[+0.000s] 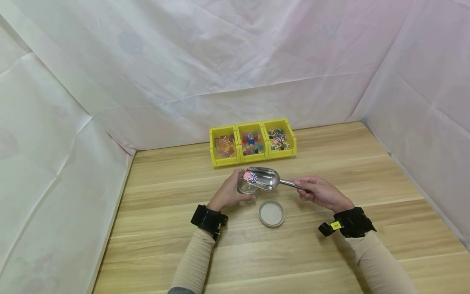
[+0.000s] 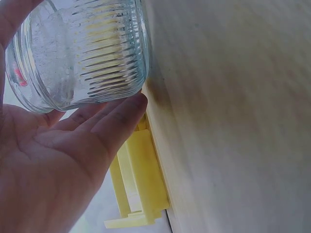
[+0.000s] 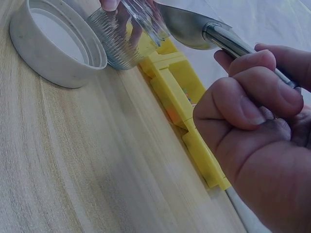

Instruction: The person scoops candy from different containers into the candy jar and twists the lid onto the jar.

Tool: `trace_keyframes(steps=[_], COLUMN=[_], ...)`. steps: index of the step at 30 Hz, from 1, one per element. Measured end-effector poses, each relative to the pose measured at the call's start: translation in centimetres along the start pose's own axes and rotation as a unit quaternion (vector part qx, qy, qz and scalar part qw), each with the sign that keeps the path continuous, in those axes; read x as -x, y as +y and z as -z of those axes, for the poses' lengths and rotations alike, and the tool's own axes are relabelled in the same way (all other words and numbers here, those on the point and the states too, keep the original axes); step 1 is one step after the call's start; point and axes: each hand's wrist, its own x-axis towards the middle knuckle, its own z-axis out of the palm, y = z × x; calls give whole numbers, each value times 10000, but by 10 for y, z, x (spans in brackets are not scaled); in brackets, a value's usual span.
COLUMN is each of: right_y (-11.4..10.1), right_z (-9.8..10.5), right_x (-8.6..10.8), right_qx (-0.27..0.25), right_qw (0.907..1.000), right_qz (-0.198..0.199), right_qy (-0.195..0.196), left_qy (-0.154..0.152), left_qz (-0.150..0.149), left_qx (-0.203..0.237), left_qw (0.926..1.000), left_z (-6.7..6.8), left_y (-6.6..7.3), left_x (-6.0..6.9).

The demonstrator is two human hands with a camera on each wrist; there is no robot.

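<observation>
A glass jar (image 1: 247, 187) stands on the table, with the left hand (image 1: 232, 192) curled round its side; the left wrist view shows the ribbed jar (image 2: 97, 53) between thumb and fingers of the left hand (image 2: 63, 150). The right hand (image 1: 321, 192) grips the handle of a metal scoop (image 1: 269, 179), its bowl over the jar mouth. Pink and purple swirled pieces (image 1: 250, 177) lie at the scoop's front end. In the right wrist view the scoop (image 3: 187, 29) reaches the jar's rim and the right hand (image 3: 257, 107) has its fingers curled round the handle.
A round white lid (image 1: 271, 214) lies on the table, nearer than the jar. Behind the jar, a yellow three-compartment bin (image 1: 225, 162) holds small colourful pieces. White cloth hangs at the back and both sides.
</observation>
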Motion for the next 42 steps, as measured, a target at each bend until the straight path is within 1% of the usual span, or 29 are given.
trace_keyframes(steps=[8, 16, 26, 34, 42], right_y=[-1, 0, -2, -3, -4], right_z=[0, 0, -1, -2, -3], right_x=[0, 0, 2, 3, 3], right_qx=[63, -8, 115, 91, 245], right_qw=[9999, 9998, 9996, 9998, 9990], right_qz=[-27, -28, -51, 36, -61], right_qy=[116, 180, 270, 201, 362], left_qy=[31, 39, 32, 30, 44], left_qz=[-1, 5, -27, -15, -48], left_qx=[-12, 73, 131, 135, 101], left_qw=[10000, 10000, 9999, 9999, 9999], left_z=[-1, -1, -1, -2, -1], left_y=[0, -1, -1, -2, -2], left_x=[-1, -1, 0, 0, 0])
